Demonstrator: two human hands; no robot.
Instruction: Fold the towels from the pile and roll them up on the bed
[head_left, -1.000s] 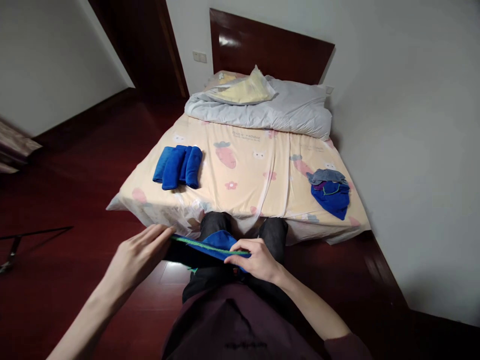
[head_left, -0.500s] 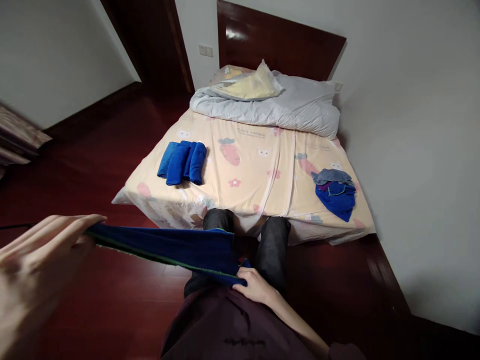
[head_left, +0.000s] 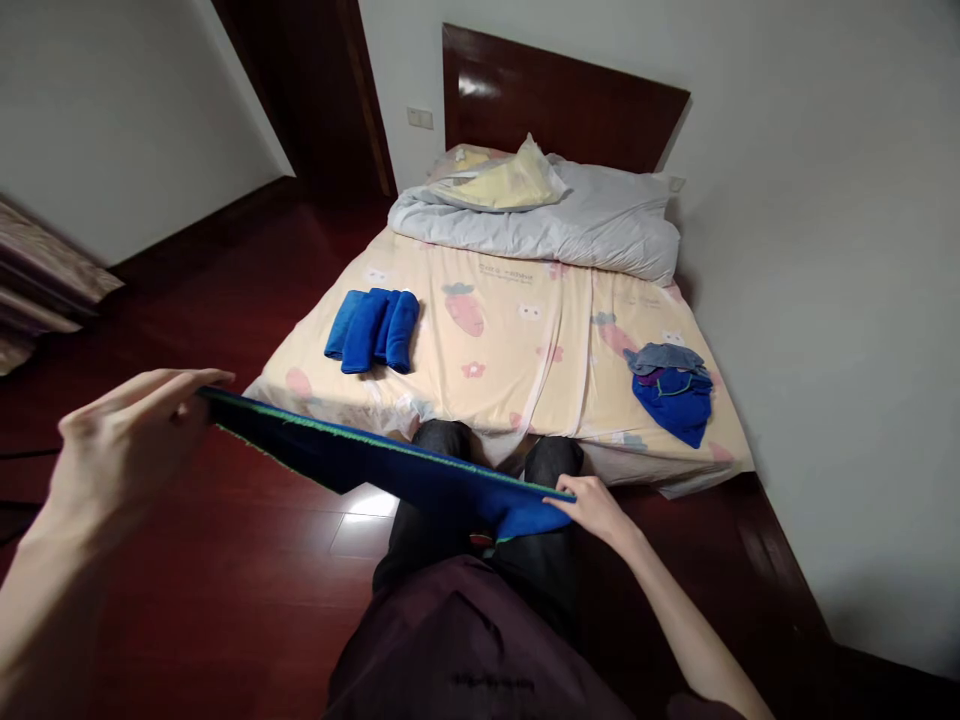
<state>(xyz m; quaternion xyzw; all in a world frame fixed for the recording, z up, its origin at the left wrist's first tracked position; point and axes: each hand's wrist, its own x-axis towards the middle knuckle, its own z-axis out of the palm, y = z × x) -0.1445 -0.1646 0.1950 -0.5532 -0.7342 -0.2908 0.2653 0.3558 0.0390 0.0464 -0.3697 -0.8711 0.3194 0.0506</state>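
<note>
A dark blue towel (head_left: 420, 480) with green stitched edges is stretched between my hands, above my knees. My left hand (head_left: 139, 430) pinches its left end at the upper corner. At the other end, my right hand (head_left: 596, 508) grips the edge between thumb and fingers, near my right knee. The cloth hangs down from a fairly straight top edge that slopes lower toward the right. Beyond it, several rolled blue towels (head_left: 360, 330) lie side by side on the left of the bed. A loose pile of blue and grey cloths (head_left: 671, 395) sits on the right.
The bed (head_left: 480, 390) has a cream sheet with carrot and flower prints. A grey quilt (head_left: 615, 225) and a pale yellow pillow (head_left: 510, 182) lie by the dark wooden headboard (head_left: 555, 95). White wall stands at the right, a patterned curtain (head_left: 45, 260) at the left.
My right hand has moved right and up, drawing the towel out longer and tauter. My left hand has risen slightly. The towels on the bed have stayed put.
</note>
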